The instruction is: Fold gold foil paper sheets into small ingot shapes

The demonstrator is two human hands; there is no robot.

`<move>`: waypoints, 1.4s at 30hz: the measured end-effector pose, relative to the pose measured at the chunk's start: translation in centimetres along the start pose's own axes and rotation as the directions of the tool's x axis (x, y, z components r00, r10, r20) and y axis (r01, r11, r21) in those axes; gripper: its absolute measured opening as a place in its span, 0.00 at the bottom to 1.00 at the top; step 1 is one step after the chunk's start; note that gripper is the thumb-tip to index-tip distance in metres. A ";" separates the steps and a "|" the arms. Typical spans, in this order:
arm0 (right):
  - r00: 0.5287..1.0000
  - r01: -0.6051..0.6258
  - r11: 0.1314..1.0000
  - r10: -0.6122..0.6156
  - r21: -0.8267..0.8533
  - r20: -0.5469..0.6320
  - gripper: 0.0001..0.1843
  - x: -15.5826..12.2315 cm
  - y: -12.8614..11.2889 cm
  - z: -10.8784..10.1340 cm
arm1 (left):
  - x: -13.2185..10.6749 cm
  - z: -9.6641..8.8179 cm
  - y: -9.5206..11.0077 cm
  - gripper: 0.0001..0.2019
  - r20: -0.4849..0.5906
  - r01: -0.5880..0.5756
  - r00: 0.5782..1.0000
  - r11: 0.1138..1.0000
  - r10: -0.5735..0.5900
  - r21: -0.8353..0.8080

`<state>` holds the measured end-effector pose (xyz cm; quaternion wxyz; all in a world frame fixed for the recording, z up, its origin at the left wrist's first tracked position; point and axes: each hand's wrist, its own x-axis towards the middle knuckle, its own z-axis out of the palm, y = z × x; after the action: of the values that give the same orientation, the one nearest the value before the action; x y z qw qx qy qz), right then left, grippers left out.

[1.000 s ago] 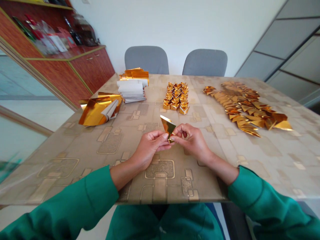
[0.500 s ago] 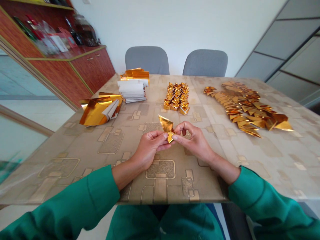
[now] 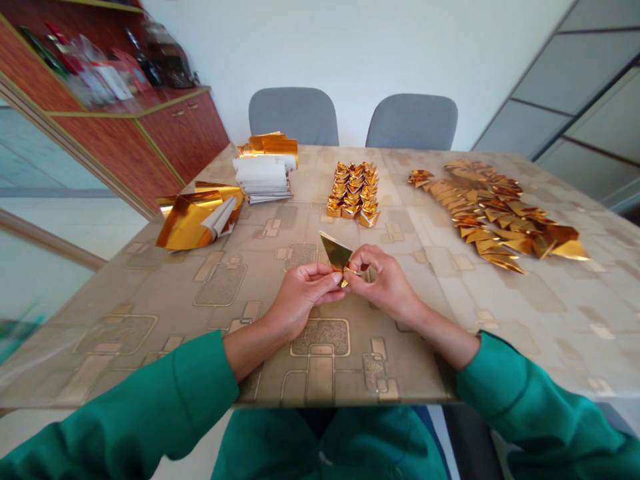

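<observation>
Starting at the far upper left, there's a red-brown wooden cabinet (image 3: 185,137) with bags and bottles on its top, and just below it, on the table's left side, a loose heap of gold foil sheets (image 3: 195,227) with white backing showing. Right beside that, at the far edge, sits a stack of white paper and gold foil (image 3: 263,180).

Now to the middle, where the action is! The left hand (image 3: 303,293), coming out of a green sleeve (image 3: 125,407), has its fingers pressed together, with the fingertips and thumb pinching the low end of a folded gold foil piece (image 3: 336,257). The piece is held up off the table at the center of the frame, its point tilted toward the upper left. The right hand (image 3: 383,285) closes in from the other side, thumb and forefinger pinching the same piece, other fingers curled.

Further up, a tight pile of folded gold pieces (image 3: 353,191) sits at the far center. Out to the right, a long spread of gold foil triangles (image 3: 493,213) covers the patterned tabletop (image 3: 575,313). Two gray chairs (image 3: 293,117) (image 3: 413,121) stand beyond the table.
</observation>
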<state>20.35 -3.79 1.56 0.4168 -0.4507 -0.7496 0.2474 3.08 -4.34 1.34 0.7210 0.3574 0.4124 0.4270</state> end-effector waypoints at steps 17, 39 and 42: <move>0.972 -0.235 0.903 0.212 0.361 0.105 0.14 -0.2 -0.2 0.4 | 0.6 -0.4 0.0 0.09 0.001 -0.049 0.999 0.993 0.049 -0.110; 0.934 -0.341 0.853 0.260 0.396 0.246 0.20 -0.3 -0.1 -0.1 | 0.6 -0.4 0.0 0.09 0.033 -0.045 0.999 0.993 0.041 0.114; 0.920 -0.354 0.873 0.259 0.335 0.295 0.19 -0.3 -0.4 -0.2 | 0.7 -0.3 0.2 0.08 -0.003 -0.067 0.998 0.996 0.067 0.064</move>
<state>20.43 -4.28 1.89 0.3577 -0.4412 -0.6502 0.5046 2.91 -3.59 1.19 0.6933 0.3929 0.4156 0.4385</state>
